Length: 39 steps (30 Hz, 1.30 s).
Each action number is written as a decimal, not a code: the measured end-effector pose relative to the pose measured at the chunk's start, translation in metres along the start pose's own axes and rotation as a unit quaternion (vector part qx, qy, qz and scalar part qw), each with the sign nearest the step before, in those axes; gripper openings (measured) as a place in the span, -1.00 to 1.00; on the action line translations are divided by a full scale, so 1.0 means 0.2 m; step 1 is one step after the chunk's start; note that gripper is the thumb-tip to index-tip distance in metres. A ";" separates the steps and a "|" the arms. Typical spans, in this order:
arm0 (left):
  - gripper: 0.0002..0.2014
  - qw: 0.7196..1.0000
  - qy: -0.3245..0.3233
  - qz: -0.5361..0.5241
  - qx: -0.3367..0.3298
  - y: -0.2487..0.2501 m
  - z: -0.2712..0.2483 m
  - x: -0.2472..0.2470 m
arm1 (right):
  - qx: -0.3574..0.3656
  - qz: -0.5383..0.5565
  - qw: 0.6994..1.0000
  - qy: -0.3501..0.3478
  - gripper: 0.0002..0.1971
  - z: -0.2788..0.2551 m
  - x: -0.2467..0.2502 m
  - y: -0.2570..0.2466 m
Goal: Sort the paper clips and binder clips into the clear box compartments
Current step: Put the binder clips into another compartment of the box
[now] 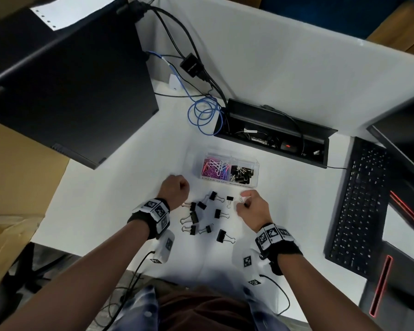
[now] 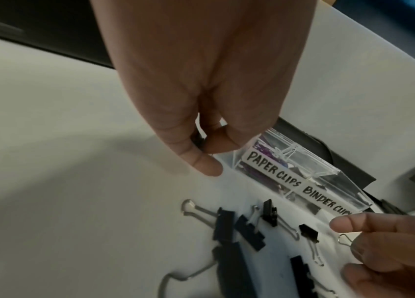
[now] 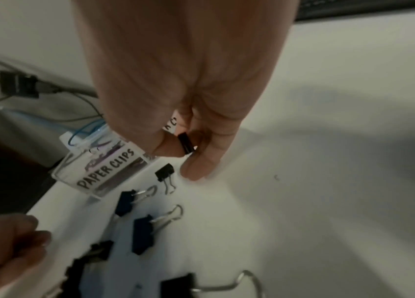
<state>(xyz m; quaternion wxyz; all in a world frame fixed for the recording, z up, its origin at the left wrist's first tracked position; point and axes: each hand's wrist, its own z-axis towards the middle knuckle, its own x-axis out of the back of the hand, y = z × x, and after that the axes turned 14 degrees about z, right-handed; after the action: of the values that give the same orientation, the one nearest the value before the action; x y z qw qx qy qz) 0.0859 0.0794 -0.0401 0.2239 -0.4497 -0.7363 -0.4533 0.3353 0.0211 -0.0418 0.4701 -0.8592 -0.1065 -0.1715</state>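
The clear box stands on the white desk, with pink and white paper clips in its left compartment and black binder clips in its right one. Labels on its front read PAPER CLIPS and BINDER CLIPS. Several black binder clips lie loose between my hands. My left hand is curled just left of the box; its fingers grip a small black clip, mostly hidden. My right hand pinches a small black binder clip in front of the box.
A black keyboard lies to the right. An open black cable tray sits behind the box, with a coiled blue cable beside it. A large black device fills the back left. The desk's front edge is near my wrists.
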 end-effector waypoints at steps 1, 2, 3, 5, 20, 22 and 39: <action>-0.84 1.000 -0.005 -0.011 0.007 0.02 0.00 0.00 | -0.010 0.020 1.000 0.001 -0.76 -0.01 -0.01 0.00; -0.83 1.000 -0.007 -0.023 0.012 0.05 0.00 0.00 | -0.018 0.039 0.999 -0.001 -0.78 -0.01 -0.01 -0.01; -0.82 0.999 -0.007 -0.037 0.013 0.08 -0.01 0.00 | -0.026 0.061 0.998 -0.001 -0.82 -0.01 -0.02 -0.02; -0.75 0.998 -0.015 -0.064 0.008 0.15 -0.03 -0.02 | -0.042 0.105 0.994 -0.002 -0.81 0.00 -0.03 -0.03; -0.69 0.936 -0.045 0.320 -0.137 0.20 -0.05 -0.15 | 0.046 -0.106 0.993 -0.025 -0.84 0.06 -0.13 0.02; -0.72 0.939 -0.056 0.316 -0.126 0.19 -0.05 -0.15 | 0.056 -0.132 0.989 -0.028 -0.89 0.06 -0.13 0.03; -0.76 0.989 -0.009 -0.037 -0.145 0.64 0.06 -0.03 | 0.015 -0.177 0.984 -0.018 -0.68 0.00 -0.03 0.05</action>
<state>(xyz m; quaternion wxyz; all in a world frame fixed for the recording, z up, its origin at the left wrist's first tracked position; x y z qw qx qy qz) 0.2004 0.1103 0.0099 0.1328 -0.4535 -0.6809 -0.5596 0.3330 0.0159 -0.0524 0.4430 -0.8225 -0.2682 -0.2352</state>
